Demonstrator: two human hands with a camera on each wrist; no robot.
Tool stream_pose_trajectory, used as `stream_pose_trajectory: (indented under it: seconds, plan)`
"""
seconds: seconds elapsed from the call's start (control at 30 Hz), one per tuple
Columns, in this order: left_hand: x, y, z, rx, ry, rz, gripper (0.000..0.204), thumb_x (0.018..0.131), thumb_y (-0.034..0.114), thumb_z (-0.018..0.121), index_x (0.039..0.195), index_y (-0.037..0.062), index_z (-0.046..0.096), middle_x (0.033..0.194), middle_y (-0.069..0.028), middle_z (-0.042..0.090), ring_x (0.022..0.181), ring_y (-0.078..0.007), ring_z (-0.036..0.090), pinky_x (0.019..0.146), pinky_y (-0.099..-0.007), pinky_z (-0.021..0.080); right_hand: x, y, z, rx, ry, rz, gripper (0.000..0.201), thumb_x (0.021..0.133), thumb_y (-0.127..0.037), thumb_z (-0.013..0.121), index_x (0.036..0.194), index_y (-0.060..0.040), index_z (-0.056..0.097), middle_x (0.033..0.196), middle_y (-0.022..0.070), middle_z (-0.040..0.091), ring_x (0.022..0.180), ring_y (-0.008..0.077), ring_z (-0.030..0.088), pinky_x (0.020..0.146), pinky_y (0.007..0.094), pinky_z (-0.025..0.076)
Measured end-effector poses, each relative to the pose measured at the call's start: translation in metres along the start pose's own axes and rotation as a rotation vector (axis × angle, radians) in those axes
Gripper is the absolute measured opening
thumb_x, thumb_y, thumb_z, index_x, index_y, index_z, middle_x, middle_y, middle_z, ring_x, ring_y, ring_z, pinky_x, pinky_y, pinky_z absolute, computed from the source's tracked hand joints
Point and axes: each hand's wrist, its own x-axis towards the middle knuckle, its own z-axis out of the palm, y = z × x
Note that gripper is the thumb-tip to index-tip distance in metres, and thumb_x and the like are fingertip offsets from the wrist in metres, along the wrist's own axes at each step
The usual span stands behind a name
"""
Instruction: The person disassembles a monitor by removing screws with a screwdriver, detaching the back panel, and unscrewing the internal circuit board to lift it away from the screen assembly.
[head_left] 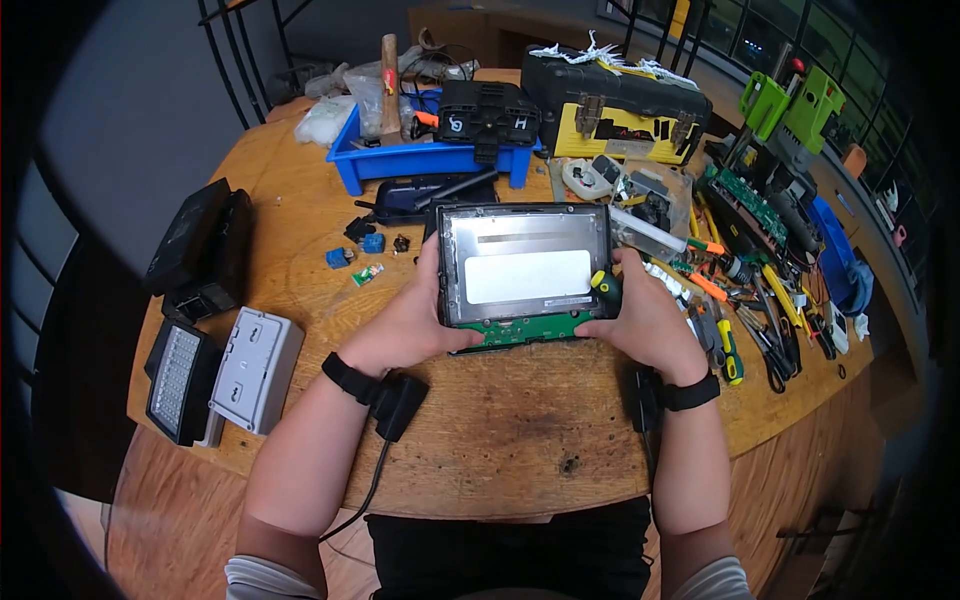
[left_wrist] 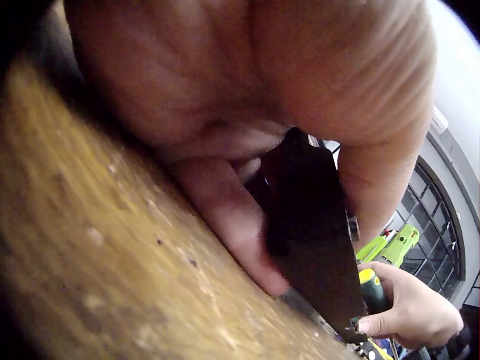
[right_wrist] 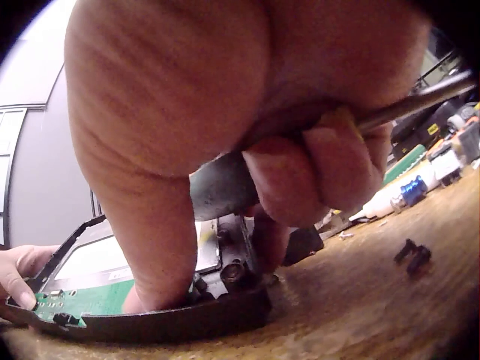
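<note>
Both hands hold an opened black device casing point(head_left: 447, 290) in the middle of the table. A silver metal plate with a white label point(head_left: 528, 278) fills most of it, and a green circuit board point(head_left: 530, 330) runs along the near edge. My left hand point(head_left: 405, 325) grips the left side, thumb over the board's corner and fingers beneath. On the right side, my right hand point(head_left: 648, 318) pinches the casing, thumb on the board. Its curled fingers also keep a screwdriver point(right_wrist: 223, 184), with a green and yellow handle, against the palm; the metal shaft point(right_wrist: 420, 103) sticks out past the fingers.
Black boxes point(head_left: 205, 245) and a grey casing point(head_left: 258, 370) stand at left. Behind are a blue tray point(head_left: 430, 165) with a hammer point(head_left: 390, 85) and a black-yellow toolbox point(head_left: 630, 115). Pliers, screwdrivers and other tools crowd the right side. Small blue parts point(head_left: 372, 243) lie left of the device.
</note>
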Motion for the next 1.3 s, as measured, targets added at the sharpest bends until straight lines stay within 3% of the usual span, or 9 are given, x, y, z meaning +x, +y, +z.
stream_pose_trajectory:
  seconds: [0.23,0.33,0.4,0.53,0.6,0.83,1.17,1.3]
  plan:
    - [0.001,0.0,0.002,-0.021,0.051,0.033,0.122,0.069,-0.008,0.083,0.16,0.0055,0.003,0.152,-0.016,0.038,0.144,-0.0252,0.035,0.118,-0.0353,0.032,0.002,-0.006,0.003,0.004,0.046,0.039,0.087,0.069,-0.027,0.093,0.135,0.0006,0.044,0.118,0.0286,0.066,0.115,0.0447,0.063,0.094,0.047,0.052]
    - [0.001,-0.004,0.003,-0.057,0.072,0.044,0.119,0.07,-0.009,0.083,0.16,0.0054,0.007,0.149,-0.0139,0.042,0.141,-0.0236,0.04,0.116,-0.0354,0.038,0.002,-0.012,0.003,0.008,0.071,0.06,0.085,0.07,-0.026,0.092,0.135,-0.0009,0.044,0.119,0.0279,0.066,0.115,0.0445,0.063,0.093,0.0474,0.052]
    - [0.0,-0.002,0.003,-0.138,0.082,-0.014,0.109,0.07,-0.01,0.082,0.158,0.0044,0.018,0.146,-0.0115,0.047,0.137,-0.0209,0.045,0.111,-0.035,0.043,0.003,-0.014,0.003,0.016,0.087,0.062,0.083,0.071,-0.025,0.092,0.135,-0.0015,0.044,0.119,0.0277,0.066,0.114,0.0446,0.063,0.093,0.0476,0.052]
    - [0.003,-0.012,0.001,-0.21,0.021,0.027,0.097,0.071,-0.011,0.082,0.152,0.0031,0.03,0.142,-0.0093,0.052,0.132,-0.0183,0.05,0.108,-0.0339,0.047,0.005,-0.009,0.008,-0.008,0.09,0.037,0.084,0.071,-0.024,0.091,0.136,-0.0003,0.042,0.116,0.0274,0.067,0.112,0.045,0.063,0.092,0.0482,0.052]
    - [0.003,-0.007,0.001,-0.209,0.029,-0.056,0.09,0.07,-0.011,0.082,0.147,0.0024,0.038,0.138,-0.0081,0.055,0.129,-0.017,0.052,0.106,-0.0332,0.048,0.004,-0.008,0.008,-0.018,0.087,0.029,0.085,0.071,-0.024,0.091,0.136,0.0002,0.042,0.115,0.0274,0.067,0.112,0.0451,0.063,0.091,0.0484,0.052]
    - [0.006,-0.008,0.002,-0.175,0.033,-0.038,0.086,0.07,-0.011,0.081,0.144,0.0015,0.039,0.134,-0.0074,0.056,0.125,-0.016,0.054,0.105,-0.0326,0.048,0.004,-0.007,0.008,-0.021,0.088,-0.008,0.088,0.072,-0.024,0.09,0.139,0.0007,0.039,0.115,0.0287,0.067,0.112,0.0464,0.063,0.091,0.0488,0.053]
    - [0.005,-0.009,-0.002,-0.136,0.016,-0.025,0.104,0.066,-0.013,0.083,0.153,0.0052,0.03,0.144,-0.0055,0.048,0.135,-0.0173,0.044,0.113,-0.0342,0.04,0.004,0.006,0.011,0.017,0.074,-0.12,0.093,0.074,-0.023,0.088,0.146,-0.0016,0.033,0.11,0.0305,0.068,0.104,0.049,0.066,0.087,0.0503,0.054]
    - [0.004,-0.008,-0.001,-0.1,0.021,0.014,0.104,0.066,-0.011,0.085,0.153,0.0047,0.03,0.144,-0.0061,0.048,0.135,-0.0179,0.044,0.114,-0.0345,0.039,0.005,0.005,0.013,-0.011,0.069,-0.08,0.092,0.075,-0.021,0.087,0.146,-0.0016,0.032,0.11,0.0306,0.067,0.104,0.0487,0.065,0.087,0.0502,0.054]
